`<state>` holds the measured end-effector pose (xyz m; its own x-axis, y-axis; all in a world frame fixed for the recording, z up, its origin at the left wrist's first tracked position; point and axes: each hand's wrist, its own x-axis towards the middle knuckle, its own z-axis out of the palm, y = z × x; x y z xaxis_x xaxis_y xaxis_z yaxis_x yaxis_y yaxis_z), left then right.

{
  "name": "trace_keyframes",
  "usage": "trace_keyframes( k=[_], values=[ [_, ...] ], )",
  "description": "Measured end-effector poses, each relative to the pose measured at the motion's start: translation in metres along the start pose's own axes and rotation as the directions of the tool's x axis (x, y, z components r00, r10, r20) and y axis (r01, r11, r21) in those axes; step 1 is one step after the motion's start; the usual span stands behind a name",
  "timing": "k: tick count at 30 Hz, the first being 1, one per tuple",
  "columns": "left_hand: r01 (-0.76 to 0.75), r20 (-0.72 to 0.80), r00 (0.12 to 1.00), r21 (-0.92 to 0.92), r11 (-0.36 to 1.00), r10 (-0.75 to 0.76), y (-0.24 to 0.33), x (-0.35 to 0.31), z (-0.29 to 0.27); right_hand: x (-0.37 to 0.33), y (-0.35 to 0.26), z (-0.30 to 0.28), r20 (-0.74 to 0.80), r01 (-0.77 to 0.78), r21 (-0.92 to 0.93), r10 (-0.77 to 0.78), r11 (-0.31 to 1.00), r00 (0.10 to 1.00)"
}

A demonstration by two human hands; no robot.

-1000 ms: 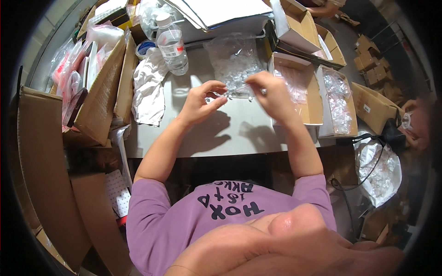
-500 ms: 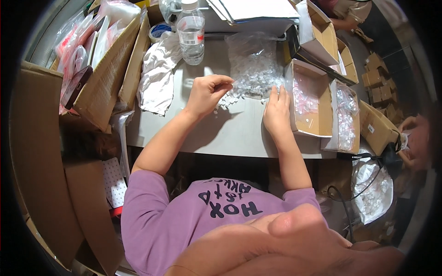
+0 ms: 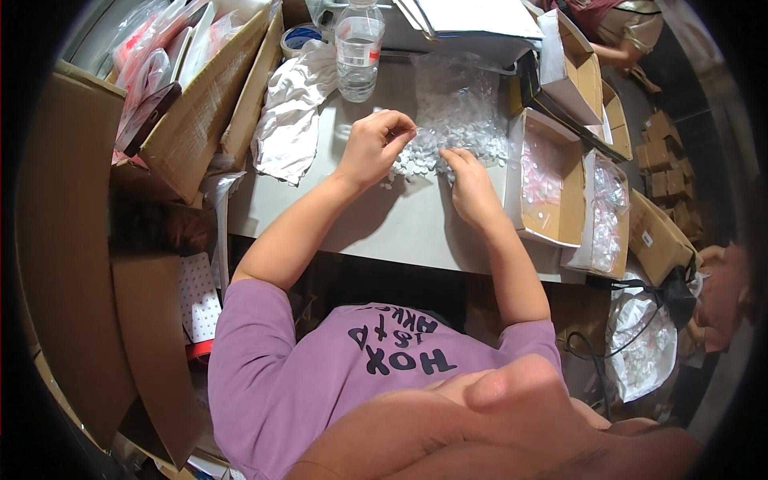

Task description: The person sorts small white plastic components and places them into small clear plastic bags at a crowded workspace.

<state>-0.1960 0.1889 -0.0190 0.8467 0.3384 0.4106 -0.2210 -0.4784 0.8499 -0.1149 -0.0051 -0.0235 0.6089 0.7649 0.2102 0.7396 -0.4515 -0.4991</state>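
A loose pile of small whitish, translucent pieces (image 3: 424, 160) lies on the table by the mouth of a clear plastic bag (image 3: 456, 84), which holds more of them. My left hand (image 3: 374, 148) hovers at the pile's left side. Its thumb and forefinger come together in a pinch; whatever is between them is too small to make out. My right hand (image 3: 474, 188) reaches into the near edge of the pile. Its fingers are bent and close together, the tips among the pieces, and I cannot see what they grip.
Right of the pile stands an open cardboard box (image 3: 552, 180) of small clear bags, beside another filled box (image 3: 606, 212). A water bottle (image 3: 358, 56) and a white cloth (image 3: 296, 120) are at the left. Folders in a carton (image 3: 192, 120) flank the table (image 3: 320, 212). Another person (image 3: 724, 296) is at far right.
My right hand has moved left from the pile's right side to its near middle, its flat fingers now bent. The left hand keeps its pinch. The whole view has shifted slightly.
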Motion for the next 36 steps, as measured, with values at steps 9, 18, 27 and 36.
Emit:
trace_keyframes(
  k=[9, 18, 27, 36],
  values=[
    [-0.04, -0.035, 0.999, 0.025, 0.999, 0.041, 0.0, 0.001, -0.003, 0.004, 0.008, -0.021, 0.073, -0.035, -0.016, 0.036, 0.999, 0.997],
    [-0.145, -0.067, 0.987, -0.019, 0.989, 0.144, -0.001, 0.001, -0.001, -0.003, -0.001, -0.023, 0.256, -0.067, 0.125, 0.033, 0.99, 0.966],
    [0.065, 0.106, 0.992, -0.02, 0.998, -0.062, -0.003, -0.001, -0.003, -0.009, 0.007, -0.025, 0.273, -0.053, 0.17, 0.004, 0.984, 0.962],
    [0.009, 0.05, 0.999, 0.024, 1.0, -0.01, -0.006, 0.0, 0.0, -0.008, 0.002, -0.015, 0.154, -0.04, 0.089, 0.026, 0.995, 0.988]
  ],
)
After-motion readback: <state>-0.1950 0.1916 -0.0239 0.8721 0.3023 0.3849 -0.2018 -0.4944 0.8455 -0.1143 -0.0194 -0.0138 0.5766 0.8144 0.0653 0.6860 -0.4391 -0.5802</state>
